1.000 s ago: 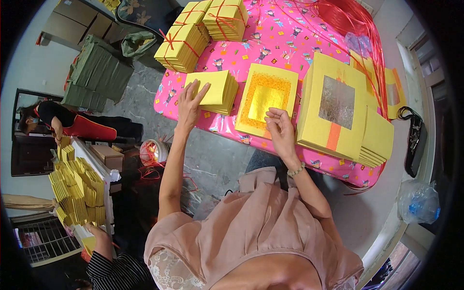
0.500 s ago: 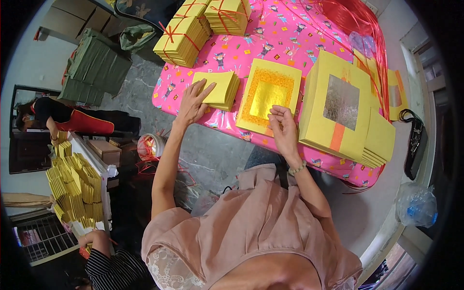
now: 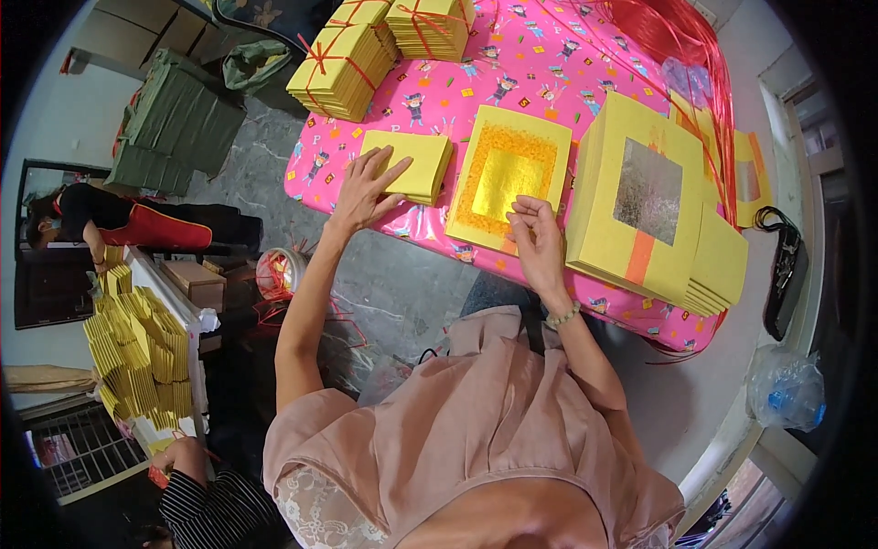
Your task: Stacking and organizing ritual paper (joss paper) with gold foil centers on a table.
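On a pink-covered counter (image 3: 457, 102), a thick silver-panelled stack (image 3: 636, 188) is set at right, seemingly within reach. Beside it, a gold-panelled sheet (image 3: 512, 174) is overlapped by the loosely curled right hand (image 3: 538, 233); pinching cannot be told. Leftward, near the front edge, a folded yellow stack (image 3: 416, 165) is apparently steadied under the spread left hand (image 3: 368, 194); open room is seen beyond.

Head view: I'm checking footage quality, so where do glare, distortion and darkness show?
Head view, middle: bright glare on the gold foil panel; head view, right: patchy reflections on the silver foil panel; head view, rim: black fisheye corners; head view, lower left: deep darkness beside the striped sleeve.
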Motion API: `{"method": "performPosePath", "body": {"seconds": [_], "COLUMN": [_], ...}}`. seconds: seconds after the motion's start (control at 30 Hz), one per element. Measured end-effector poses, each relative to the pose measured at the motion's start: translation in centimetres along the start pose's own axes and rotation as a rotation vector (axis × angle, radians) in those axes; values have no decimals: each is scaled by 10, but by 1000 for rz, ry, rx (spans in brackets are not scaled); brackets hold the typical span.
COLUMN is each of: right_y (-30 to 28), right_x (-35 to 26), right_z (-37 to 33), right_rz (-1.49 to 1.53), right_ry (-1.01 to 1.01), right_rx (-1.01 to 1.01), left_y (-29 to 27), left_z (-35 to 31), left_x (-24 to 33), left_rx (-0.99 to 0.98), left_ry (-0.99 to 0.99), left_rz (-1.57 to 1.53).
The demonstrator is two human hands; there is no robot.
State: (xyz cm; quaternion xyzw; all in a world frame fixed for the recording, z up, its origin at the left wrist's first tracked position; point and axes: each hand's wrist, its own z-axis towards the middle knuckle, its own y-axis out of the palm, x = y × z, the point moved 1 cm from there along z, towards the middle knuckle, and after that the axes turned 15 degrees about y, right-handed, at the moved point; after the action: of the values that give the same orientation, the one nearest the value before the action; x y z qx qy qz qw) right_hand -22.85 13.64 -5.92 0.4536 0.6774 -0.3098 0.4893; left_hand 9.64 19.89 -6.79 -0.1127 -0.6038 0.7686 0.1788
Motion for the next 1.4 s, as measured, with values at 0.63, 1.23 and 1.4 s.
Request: {"method": "performPosePath", "body": {"seconds": [0.63,1.23,1.4], "right_y": [0,-2,-1], "right_x": [4,6,3], "right_z": [1,0,-2], "right_rz": [-104,-171,-175], "right_ry": [-40,-108,-113], "right_rx": [31,38,45], "left_y": [2,-18,-15], "left_z": [-1,42,41], "left_x": [6,32,31], "left_rx": [140,-54,-56], "left_ry": [152,253,262], "left_rz": [47,-15,-82]}}
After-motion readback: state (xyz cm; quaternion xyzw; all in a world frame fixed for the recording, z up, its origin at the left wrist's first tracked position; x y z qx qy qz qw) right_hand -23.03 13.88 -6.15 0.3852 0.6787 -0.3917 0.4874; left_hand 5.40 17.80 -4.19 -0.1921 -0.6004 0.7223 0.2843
